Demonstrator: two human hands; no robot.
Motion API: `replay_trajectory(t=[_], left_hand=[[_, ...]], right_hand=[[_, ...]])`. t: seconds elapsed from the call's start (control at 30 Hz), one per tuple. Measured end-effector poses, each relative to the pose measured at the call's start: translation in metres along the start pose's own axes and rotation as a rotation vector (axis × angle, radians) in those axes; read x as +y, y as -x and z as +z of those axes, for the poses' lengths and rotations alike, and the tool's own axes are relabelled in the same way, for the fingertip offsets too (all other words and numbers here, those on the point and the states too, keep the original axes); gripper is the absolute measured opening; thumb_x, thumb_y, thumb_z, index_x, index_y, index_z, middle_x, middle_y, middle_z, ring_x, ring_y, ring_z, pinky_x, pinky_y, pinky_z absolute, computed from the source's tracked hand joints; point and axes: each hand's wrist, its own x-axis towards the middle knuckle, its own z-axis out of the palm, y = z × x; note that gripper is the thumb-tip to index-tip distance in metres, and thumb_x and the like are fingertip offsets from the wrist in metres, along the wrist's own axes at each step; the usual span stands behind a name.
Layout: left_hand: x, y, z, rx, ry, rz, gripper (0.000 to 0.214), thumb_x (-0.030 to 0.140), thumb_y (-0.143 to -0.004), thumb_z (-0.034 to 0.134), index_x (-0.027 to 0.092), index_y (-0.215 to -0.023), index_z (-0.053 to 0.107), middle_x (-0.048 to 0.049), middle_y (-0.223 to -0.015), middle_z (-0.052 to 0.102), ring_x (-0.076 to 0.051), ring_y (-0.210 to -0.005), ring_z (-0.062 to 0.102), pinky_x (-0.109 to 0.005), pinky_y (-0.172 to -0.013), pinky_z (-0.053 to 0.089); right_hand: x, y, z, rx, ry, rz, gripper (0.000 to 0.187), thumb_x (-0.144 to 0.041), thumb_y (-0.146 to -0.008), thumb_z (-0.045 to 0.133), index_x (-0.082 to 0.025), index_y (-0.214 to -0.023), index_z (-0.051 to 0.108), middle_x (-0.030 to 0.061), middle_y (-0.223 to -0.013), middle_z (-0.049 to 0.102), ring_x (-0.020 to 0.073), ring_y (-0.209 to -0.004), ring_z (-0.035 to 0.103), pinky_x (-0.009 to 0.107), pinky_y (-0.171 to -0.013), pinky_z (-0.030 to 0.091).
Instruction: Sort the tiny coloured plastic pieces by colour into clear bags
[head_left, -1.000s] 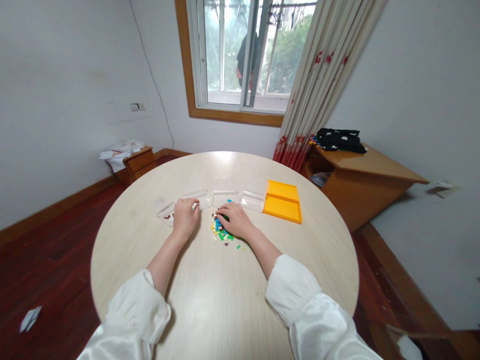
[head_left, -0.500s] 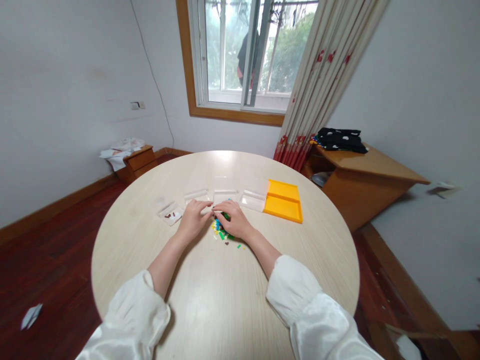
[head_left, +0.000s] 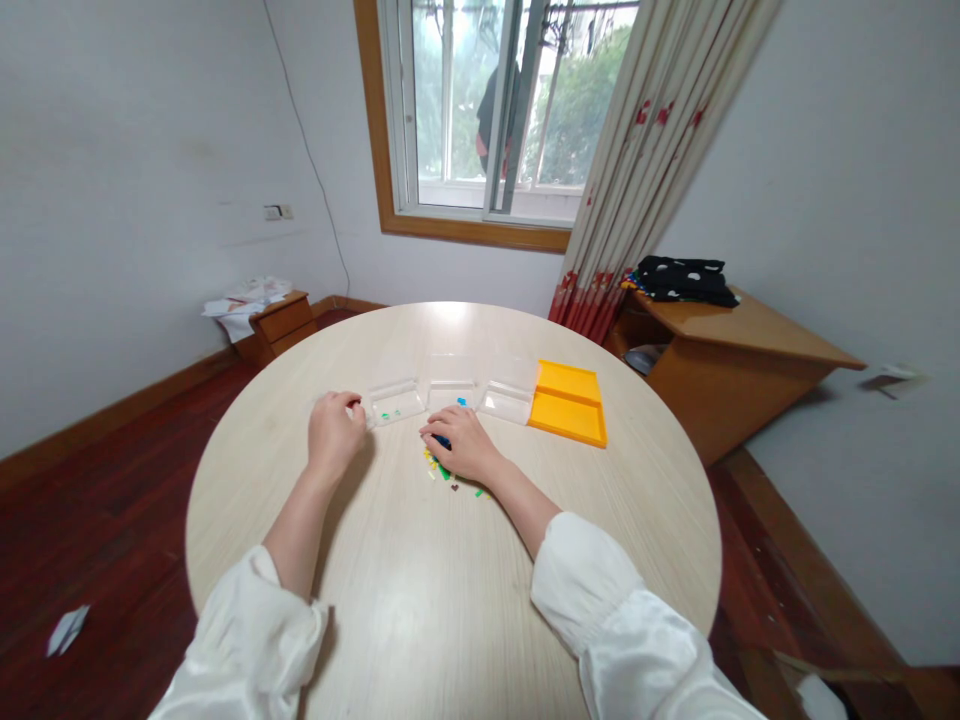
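My left hand (head_left: 334, 436) is curled with fingertips pinched over the leftmost clear tray, which it hides. What it pinches is too small to make out. My right hand (head_left: 459, 442) lies with bent fingers on a pile of small coloured bricks (head_left: 444, 466) on the round table (head_left: 450, 560). A clear tray (head_left: 396, 402) with a few green bits sits just right of my left hand. Two more clear trays (head_left: 450, 393) (head_left: 507, 402) stand in a row behind the pile.
A yellow tray (head_left: 568, 402) lies at the right end of the row. A wooden desk with dark clothes (head_left: 681, 280) stands at the right by a curtain. A small cabinet with papers (head_left: 262, 310) is on the left floor.
My left hand has moved from the brick pile leftward to the leftmost tray. My right hand stays on the pile.
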Motion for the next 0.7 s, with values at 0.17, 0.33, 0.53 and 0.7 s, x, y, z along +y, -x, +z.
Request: replay_trajectory(t=[0.17, 0.33, 0.53, 0.7], left_hand=[[-0.02, -0.004, -0.004, -0.052, -0.121, -0.083, 0.03, 0.019, -0.072, 0.043, 0.013, -0.077, 0.072, -0.0155, -0.083, 0.068, -0.027, -0.08, 0.062, -0.038, -0.076, 0.048], [-0.025, -0.002, 0.0, -0.039, -0.173, -0.053, 0.03, 0.018, -0.071, 0.043, 0.014, -0.072, 0.073, -0.0138, -0.075, 0.068, -0.025, -0.074, 0.061, -0.036, -0.071, 0.048], [-0.018, 0.0, 0.001, -0.032, -0.203, -0.042, 0.032, 0.02, -0.073, 0.042, 0.013, -0.077, 0.074, -0.0158, -0.081, 0.067, -0.027, -0.078, 0.061, -0.038, -0.072, 0.048], [-0.013, 0.002, -0.002, -0.07, -0.203, -0.061, 0.033, 0.02, -0.074, 0.043, 0.013, -0.081, 0.073, -0.0179, -0.086, 0.066, -0.03, -0.082, 0.061, -0.04, -0.073, 0.047]], right_hand=[[-0.003, 0.001, -0.003, -0.074, 0.063, 0.003, 0.018, -0.026, -0.087, 0.054, -0.019, -0.088, 0.07, 0.0068, -0.095, 0.069, 0.0198, -0.098, 0.055, 0.039, -0.091, 0.032], [-0.001, 0.002, -0.002, -0.084, 0.054, 0.004, 0.018, -0.024, -0.089, 0.053, -0.017, -0.09, 0.069, 0.008, -0.098, 0.069, 0.0189, -0.098, 0.055, 0.039, -0.091, 0.03], [0.002, 0.002, 0.001, -0.053, 0.042, 0.013, 0.017, -0.017, -0.088, 0.052, -0.016, -0.089, 0.068, 0.0076, -0.097, 0.069, 0.0186, -0.097, 0.055, 0.037, -0.09, 0.031], [0.003, 0.002, 0.001, -0.038, 0.034, 0.008, 0.016, -0.02, -0.088, 0.053, -0.017, -0.087, 0.069, 0.0064, -0.095, 0.07, 0.0187, -0.096, 0.055, 0.037, -0.089, 0.032]])
